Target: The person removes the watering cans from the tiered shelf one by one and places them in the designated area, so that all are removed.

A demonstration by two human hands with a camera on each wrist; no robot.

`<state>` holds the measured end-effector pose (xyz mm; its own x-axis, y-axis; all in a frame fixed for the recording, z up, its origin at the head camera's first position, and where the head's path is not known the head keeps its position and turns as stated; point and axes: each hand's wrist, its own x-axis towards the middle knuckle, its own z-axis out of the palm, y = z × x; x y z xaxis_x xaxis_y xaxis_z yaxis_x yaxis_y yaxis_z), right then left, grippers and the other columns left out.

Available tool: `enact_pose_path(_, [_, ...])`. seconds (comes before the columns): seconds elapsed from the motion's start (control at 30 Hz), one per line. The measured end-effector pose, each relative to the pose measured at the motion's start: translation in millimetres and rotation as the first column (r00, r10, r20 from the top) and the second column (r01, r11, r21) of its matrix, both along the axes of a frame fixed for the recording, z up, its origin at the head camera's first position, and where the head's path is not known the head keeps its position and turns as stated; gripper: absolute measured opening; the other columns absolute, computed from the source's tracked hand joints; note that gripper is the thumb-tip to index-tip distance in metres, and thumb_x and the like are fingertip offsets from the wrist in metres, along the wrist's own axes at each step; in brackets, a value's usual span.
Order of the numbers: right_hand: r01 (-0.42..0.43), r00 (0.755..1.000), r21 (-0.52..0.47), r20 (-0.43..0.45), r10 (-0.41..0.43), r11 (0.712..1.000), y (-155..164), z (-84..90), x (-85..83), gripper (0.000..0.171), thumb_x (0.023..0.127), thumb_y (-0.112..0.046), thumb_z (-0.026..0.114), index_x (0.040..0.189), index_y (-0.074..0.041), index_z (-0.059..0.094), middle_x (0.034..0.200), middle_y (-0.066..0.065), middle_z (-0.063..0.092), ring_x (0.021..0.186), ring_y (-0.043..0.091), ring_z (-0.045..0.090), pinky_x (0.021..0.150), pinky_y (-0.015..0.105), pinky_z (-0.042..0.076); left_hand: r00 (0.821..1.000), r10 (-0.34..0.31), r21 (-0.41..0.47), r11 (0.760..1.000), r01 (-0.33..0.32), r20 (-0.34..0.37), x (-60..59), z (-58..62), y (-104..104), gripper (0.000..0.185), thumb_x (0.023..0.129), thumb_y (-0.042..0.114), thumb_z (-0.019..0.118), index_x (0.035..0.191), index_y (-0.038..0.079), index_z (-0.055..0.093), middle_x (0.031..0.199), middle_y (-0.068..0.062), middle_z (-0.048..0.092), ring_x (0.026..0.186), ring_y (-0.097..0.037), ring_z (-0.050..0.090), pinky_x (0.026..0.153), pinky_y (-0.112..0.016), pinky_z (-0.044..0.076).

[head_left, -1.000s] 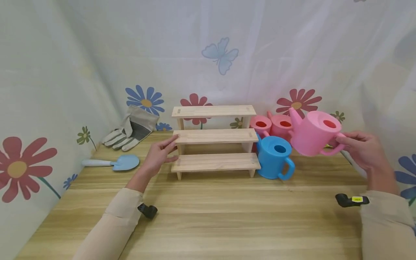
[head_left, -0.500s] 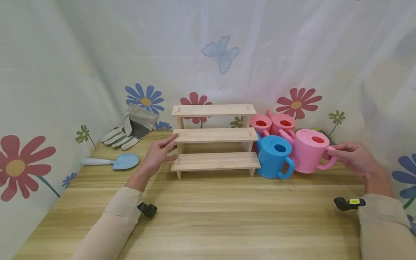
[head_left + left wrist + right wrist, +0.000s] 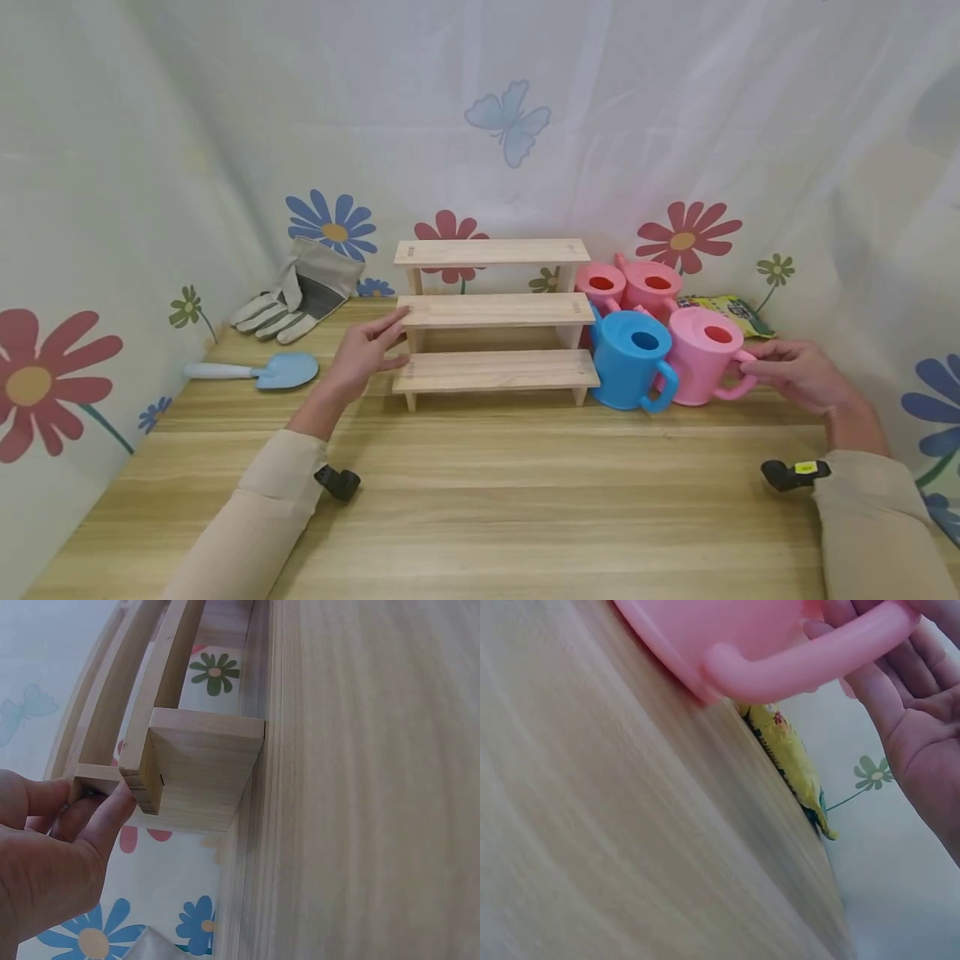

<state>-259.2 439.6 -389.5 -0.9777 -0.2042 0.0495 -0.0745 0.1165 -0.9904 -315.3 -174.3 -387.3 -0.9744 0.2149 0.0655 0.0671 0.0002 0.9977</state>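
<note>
The right hand [image 3: 795,375] held the handle of a pink watering can [image 3: 701,354], its fingers curled round the loop; in the right wrist view the fingers [image 3: 900,675] lay against the far side of the handle with the palm open beside it. The can stood upright on the table [image 3: 525,500], to the right of the wooden stepped shelf [image 3: 491,312], touching or just beside a blue watering can [image 3: 630,358] on its left. Two more pink watering cans [image 3: 630,287] stood farther back, near the curtain. A yellow-green packet [image 3: 723,307] lay flat on the table behind the held can, at the far right.

The left hand [image 3: 363,354] rested at the left end of the shelf, fingers around the end of the middle step; the left wrist view showed the thumb and fingers [image 3: 97,817] pinching that board's end.

At the far left of the table a pair of grey work gloves [image 3: 296,292] lay against the flowered curtain, and nearer, a blue trowel [image 3: 258,371] with a white handle lay flat, well apart from the left hand.
</note>
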Motion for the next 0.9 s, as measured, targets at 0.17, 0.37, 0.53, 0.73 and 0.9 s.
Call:
enact_pose_path(0.17, [-0.078,0.997,-0.019,0.002,0.078,0.997,-0.4,-2.0,0.3,0.022,0.088,0.008,0.051,0.108,0.009,0.061,0.101,0.019,0.063,0.095,0.029,0.061,0.079,0.034,0.051,1.0,-0.005,0.001,1.0,0.005,-0.004,0.1,0.1,0.2,0.04,0.096,0.019,0.046,0.136,0.018,0.044,0.146,-0.003,0.024,0.124,-0.029,0.036,0.082,-0.042,0.048])
enact_pose_path(0.37, [-0.165,0.986,-0.031,-0.001,0.165,0.986,-3.2,-2.8,0.3,0.024,0.09,0.008,0.046,0.111,0.011,0.058,0.103,0.02,0.062,0.097,0.029,0.06,0.081,0.038,0.051,1.0,-0.008,-0.001,1.0,0.008,0.0,-0.2,-1.3,-1.1,0.04,0.096,0.019,0.046,0.136,0.019,0.044,0.146,-0.002,0.024,0.124,-0.029,0.035,0.084,-0.043,0.047])
enact_pose_path(0.53, [-0.182,0.983,-0.053,-0.009,0.182,0.982,-2.6,-5.1,-2.0,0.024,0.09,0.009,0.045,0.11,0.012,0.058,0.104,0.02,0.062,0.096,0.03,0.06,0.081,0.038,0.051,1.0,-0.005,-0.015,1.0,0.005,-0.006,-0.5,-1.3,-1.5,0.041,0.095,0.02,0.047,0.136,0.02,0.044,0.146,-0.001,0.024,0.124,-0.029,0.036,0.083,-0.042,0.048])
enact_pose_path(0.73, [-0.104,0.994,0.061,0.02,0.103,0.993,1.9,-3.4,-1.4,0.029,0.095,-0.006,0.045,0.119,0.009,0.053,0.106,0.014,0.063,0.098,0.028,0.06,0.082,0.039,0.05,1.0,-0.01,-0.012,1.0,0.01,0.001,-0.4,-1.0,-2.2,0.04,0.096,0.02,0.047,0.135,0.02,0.045,0.145,-0.001,0.025,0.123,-0.029,0.038,0.082,-0.042,0.049])
enact_pose_path(0.9, [0.198,0.98,0.377,-0.059,-0.19,0.905,-3.9,16.2,2.3,0.053,0.089,-0.041,0.053,0.121,0.0,0.054,0.103,0.001,0.065,0.092,0.014,0.062,0.076,0.025,0.051,0.999,-0.034,-0.014,0.999,0.034,0.011,-2.4,1.8,-10.6,0.042,0.095,0.022,0.048,0.136,0.017,0.044,0.142,-0.006,0.031,0.121,-0.031,0.039,0.084,-0.046,0.047])
